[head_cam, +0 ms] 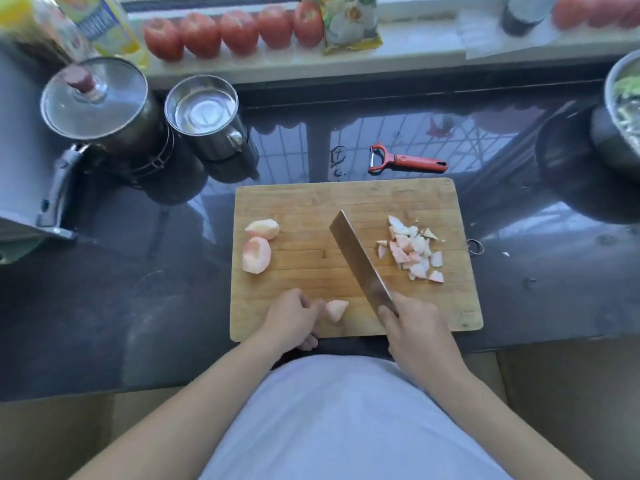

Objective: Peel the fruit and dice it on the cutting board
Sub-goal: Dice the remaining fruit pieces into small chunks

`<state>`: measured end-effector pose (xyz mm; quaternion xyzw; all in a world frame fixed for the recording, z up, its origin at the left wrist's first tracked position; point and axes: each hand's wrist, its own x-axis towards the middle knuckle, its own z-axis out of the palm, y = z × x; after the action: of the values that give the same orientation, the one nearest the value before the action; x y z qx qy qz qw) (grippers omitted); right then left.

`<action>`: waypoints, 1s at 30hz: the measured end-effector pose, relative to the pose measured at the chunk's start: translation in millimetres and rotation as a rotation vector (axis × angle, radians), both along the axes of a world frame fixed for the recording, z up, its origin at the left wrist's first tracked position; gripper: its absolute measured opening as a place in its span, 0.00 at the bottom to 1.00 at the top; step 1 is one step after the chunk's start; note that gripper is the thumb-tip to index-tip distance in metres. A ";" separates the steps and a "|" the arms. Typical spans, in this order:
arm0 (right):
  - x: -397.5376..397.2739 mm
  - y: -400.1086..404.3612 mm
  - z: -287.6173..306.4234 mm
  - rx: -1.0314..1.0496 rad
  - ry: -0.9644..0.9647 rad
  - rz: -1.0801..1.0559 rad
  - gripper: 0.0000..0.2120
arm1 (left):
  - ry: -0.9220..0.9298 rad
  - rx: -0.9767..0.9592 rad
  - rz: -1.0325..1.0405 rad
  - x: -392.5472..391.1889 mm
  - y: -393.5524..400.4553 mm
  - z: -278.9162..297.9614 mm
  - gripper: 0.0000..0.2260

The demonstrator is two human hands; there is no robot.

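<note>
A peeled fruit wedge (pixel 336 309) is pinched by the left hand (pixel 294 320) at the near edge of the cutting board (pixel 311 202). The cleaver (pixel 360 258) is gripped by the right hand (pixel 414 327), blade angled up-left. Diced pieces (pixel 414 252) are heaped on the right, two peeled chunks (pixel 258 244) on the left. A red peeler (pixel 405 161) lies beyond the board. Packet (pixel 349 22) print is too blurred to read.
</note>
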<state>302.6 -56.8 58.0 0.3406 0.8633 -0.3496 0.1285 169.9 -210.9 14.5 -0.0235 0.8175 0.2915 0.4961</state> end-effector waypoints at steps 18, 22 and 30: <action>20.0 20.8 -17.0 0.281 0.112 0.450 0.11 | 0.037 0.132 0.261 14.9 38.2 -23.5 0.21; 25.0 21.6 -29.4 0.366 0.082 0.477 0.07 | 0.055 0.145 0.256 16.4 38.6 -24.7 0.16; 36.1 24.3 -34.4 0.400 0.033 0.529 0.13 | 0.013 0.168 0.291 15.4 39.4 -28.1 0.19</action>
<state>338.7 -32.5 23.5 0.1175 0.9753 -0.1330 0.1316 185.2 -171.5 -13.6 -0.0983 0.7814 0.4278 0.4436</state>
